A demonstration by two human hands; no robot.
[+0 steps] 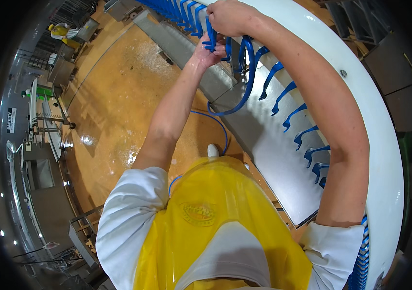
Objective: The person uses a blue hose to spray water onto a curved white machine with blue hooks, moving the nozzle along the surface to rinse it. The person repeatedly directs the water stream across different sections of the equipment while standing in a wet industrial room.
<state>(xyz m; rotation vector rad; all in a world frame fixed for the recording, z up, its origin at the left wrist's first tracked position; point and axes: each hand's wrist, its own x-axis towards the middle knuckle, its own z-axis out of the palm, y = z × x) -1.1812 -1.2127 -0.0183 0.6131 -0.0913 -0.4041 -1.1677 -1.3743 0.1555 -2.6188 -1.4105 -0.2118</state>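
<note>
At the top centre, my left hand point(210, 50) is under a row of blue plastic hooks point(277, 70), its palm and fingers around the lower end of one hook. My right hand point(229, 17) is above it, over the upper part of the hooks beside a large white curved guard point(336, 69). Its fingers are partly hidden, so its hold is unclear. A thick blue hose point(251, 79) loops down from just below my right hand. Whether that hand holds the hose cannot be told. Both hands and forearms are bare, and the left hand looks wet.
A sloping stainless steel tray point(264, 134) lies under the hooks. Thin blue hose point(224, 132) trails over the wet orange floor point(119, 90) near my white boot point(213, 150). Metal equipment point(42, 174) stands at left. Another person in a yellow apron point(61, 32) is far off at upper left.
</note>
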